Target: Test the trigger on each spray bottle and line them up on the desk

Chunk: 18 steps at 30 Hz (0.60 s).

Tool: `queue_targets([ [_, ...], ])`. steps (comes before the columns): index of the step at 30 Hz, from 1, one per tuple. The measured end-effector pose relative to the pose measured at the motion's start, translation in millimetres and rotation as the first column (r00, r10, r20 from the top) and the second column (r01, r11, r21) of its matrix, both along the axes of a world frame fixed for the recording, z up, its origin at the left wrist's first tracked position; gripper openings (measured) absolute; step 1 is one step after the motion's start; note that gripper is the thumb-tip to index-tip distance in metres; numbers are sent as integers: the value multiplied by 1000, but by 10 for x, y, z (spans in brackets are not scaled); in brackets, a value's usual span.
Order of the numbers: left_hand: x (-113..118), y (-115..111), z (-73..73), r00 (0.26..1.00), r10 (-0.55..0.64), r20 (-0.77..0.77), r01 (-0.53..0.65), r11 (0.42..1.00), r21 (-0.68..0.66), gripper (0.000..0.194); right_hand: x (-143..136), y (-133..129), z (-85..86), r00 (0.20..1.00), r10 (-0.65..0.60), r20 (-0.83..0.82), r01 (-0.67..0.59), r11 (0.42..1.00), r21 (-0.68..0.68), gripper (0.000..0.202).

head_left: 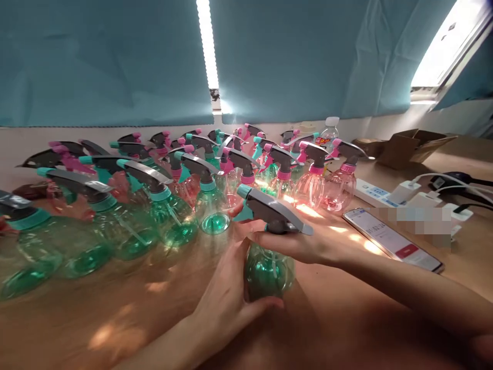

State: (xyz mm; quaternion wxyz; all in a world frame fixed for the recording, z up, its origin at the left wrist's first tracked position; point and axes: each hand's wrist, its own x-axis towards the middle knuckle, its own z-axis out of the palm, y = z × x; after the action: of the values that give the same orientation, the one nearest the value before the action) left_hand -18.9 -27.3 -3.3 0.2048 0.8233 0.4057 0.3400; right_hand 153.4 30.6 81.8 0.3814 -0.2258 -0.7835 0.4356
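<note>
A green spray bottle [269, 270] with a grey and teal trigger head stands upright near the table's middle, between both hands. My left hand [231, 293] is wrapped round its body from the left, thumb across the near side. My right hand [287, 244] is closed round the neck and collar, just under the grey spray head [275, 210]; its fingertips are partly hidden behind the bottle. The nearest other one is a green bottle [213, 208] with a teal collar, behind and to the left.
Several green bottles [169, 221] line the left, with pink ones [341, 187] behind. On the right are a phone [393, 239], a power strip [372, 191] with plugs and cables, and an open cardboard box [408, 146]. A clear bottle with a white cap [332, 123] stands at the back.
</note>
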Motion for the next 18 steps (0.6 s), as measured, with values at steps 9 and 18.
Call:
queue_targets([
  [9,-126,41,-52,965,23,-261,-25,1000,-5,71,43,106,41,996,-86,38,83,995,61,20],
  [18,-149,17,-132,930,93,-356,-67,994,85,64,38,124,3,999,-46,-8,47,998,41,28],
])
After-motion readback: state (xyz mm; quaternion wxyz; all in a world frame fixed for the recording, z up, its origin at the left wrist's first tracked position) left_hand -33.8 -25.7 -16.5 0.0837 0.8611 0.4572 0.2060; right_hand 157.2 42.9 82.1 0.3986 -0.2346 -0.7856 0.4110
